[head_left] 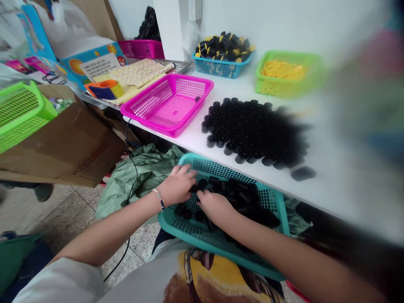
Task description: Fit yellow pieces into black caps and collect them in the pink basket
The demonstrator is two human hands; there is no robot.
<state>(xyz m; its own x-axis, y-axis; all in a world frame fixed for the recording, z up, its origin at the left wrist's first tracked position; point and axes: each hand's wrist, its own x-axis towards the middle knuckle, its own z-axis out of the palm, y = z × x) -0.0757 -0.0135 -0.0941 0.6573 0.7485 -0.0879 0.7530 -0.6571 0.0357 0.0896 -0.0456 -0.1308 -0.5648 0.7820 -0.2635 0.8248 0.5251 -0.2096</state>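
Note:
A teal basket (232,170) rests on my lap, partly under the white table's edge, with several small black caps (243,198) loose in it. My left hand (178,185), with a bracelet at the wrist, reaches into the basket, fingers curled down on the black caps. My right hand (216,206) lies close beside it, fingers bent and closed among the caps; what each hand grips is hidden by the fingers. On the white table (331,185) above stands a dense cluster of upright black caps (252,130).
A pink basket (168,103) holding one black cap sits at the table's left. Behind stand a blue basket of black-and-yellow parts (224,57), a green basket with yellow rings (284,73) and a cardboard box (72,143). A green bag (139,176) and black cable lie on the floor.

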